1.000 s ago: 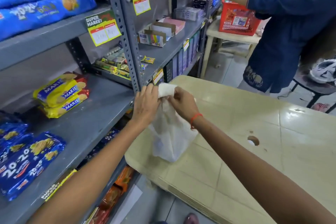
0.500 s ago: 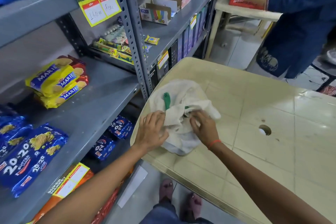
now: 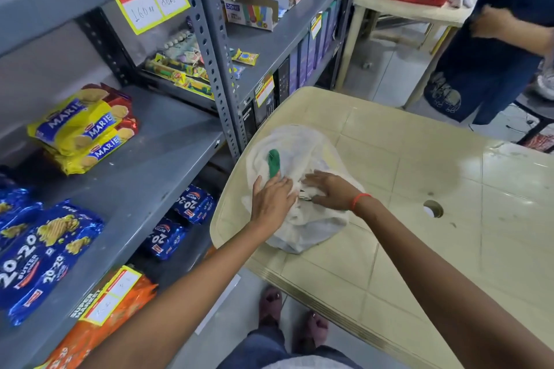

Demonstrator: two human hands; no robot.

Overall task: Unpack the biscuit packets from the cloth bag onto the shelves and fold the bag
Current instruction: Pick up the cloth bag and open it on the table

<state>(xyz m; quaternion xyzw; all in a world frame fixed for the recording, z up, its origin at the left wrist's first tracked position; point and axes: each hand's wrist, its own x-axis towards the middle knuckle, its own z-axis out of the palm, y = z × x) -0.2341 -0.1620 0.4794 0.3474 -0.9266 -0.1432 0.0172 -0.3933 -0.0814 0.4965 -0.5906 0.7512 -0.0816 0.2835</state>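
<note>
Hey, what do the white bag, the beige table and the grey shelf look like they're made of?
The bag looks like thin, soft white cloth: it crumples and sags under both hands. The table looks like glossy moulded plastic, with sheen and pressed-in tile lines. The shelf looks like grey painted metal, judging by its perforated upright.

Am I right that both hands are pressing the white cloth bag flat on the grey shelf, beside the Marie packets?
Not quite. The head view shows the left hand and right hand pressing the cloth bag on the beige table; the Marie packets lie on the shelf.
</note>
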